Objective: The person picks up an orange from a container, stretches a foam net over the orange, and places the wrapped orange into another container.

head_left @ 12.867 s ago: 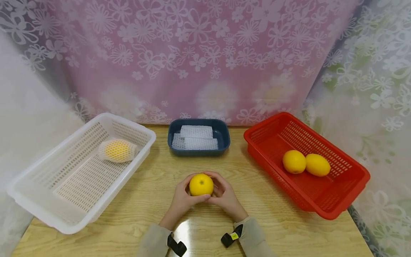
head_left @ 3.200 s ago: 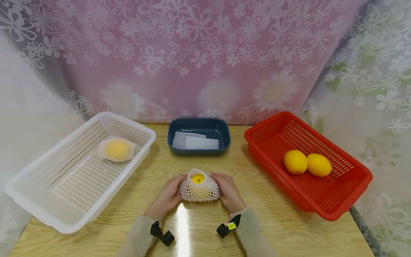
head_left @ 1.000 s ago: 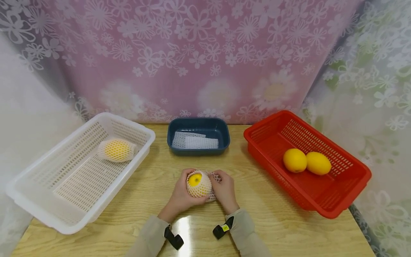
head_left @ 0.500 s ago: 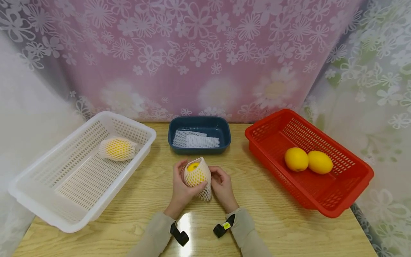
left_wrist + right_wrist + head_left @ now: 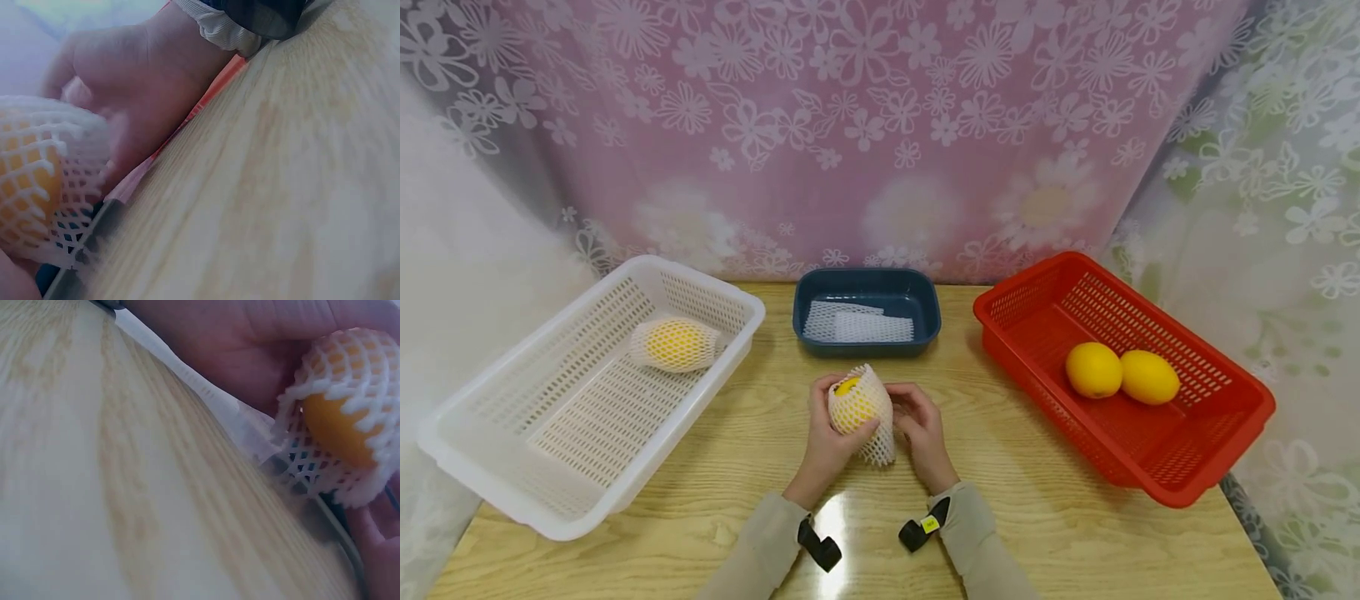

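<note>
In the head view, a yellow orange (image 5: 848, 386) sits tilted inside a white foam net (image 5: 880, 433), above the middle of the table. The net's loose end hangs down toward the right; the top of the fruit shows at the opening. My left hand (image 5: 829, 442) grips the netted fruit from the left, thumb across its front. At the net's right side is my right hand (image 5: 923, 433), its fingers bent and the fingertips partly hidden behind the net; whether they pinch it cannot be told. The left wrist view shows the foam net (image 5: 81, 162) beside the right hand (image 5: 134, 81).
A white basket (image 5: 482, 392) at left holds one netted fruit (image 5: 675, 344). The red basket (image 5: 1037, 375) at right holds two bare yellow fruits (image 5: 1093, 370). Behind the hands stands a blue tray (image 5: 867, 350) with flat foam nets (image 5: 874, 327).
The bare orange, held in both hands at first, is now inside a foam net taken from the blue tray. Over the last second the left hand has raised and tilted it; the net's end hangs lower.
</note>
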Demonstrator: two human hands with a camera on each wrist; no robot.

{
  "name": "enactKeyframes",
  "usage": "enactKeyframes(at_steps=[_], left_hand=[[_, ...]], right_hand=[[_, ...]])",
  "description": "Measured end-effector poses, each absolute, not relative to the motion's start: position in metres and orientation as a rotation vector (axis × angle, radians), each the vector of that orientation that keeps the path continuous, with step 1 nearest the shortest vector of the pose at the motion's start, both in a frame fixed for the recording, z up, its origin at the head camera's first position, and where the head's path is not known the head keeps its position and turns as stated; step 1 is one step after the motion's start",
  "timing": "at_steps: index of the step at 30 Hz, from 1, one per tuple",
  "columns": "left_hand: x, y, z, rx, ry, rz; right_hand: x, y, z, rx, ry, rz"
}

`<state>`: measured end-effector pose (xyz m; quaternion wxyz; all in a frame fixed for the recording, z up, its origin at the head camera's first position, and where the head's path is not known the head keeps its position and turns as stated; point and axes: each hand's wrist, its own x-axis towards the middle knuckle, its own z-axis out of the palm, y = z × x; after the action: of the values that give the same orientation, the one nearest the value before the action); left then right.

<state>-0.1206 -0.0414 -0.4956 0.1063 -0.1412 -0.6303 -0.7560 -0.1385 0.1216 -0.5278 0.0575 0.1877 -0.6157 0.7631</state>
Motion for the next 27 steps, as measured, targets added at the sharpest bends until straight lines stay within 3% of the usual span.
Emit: enactKeyframes(at_steps=[5,13,27], left_hand=[[-0.119,-0.041,-0.497,-0.406,-1.859,-2.171],[-0.131,-0.042,-0.526,-0.388,-1.805,-2.18],[-0.133,-0.043,-0.529,-0.533,-1.587,-2.33]], right_hand=[[-0.138,0.121,-0.526,0.724,-1.845,2.35],[-0.135,0.122,-0.526,0.734,-1.941,2.479],[-0.135,0.123,-0.524,0.412,-1.873,2.581]])
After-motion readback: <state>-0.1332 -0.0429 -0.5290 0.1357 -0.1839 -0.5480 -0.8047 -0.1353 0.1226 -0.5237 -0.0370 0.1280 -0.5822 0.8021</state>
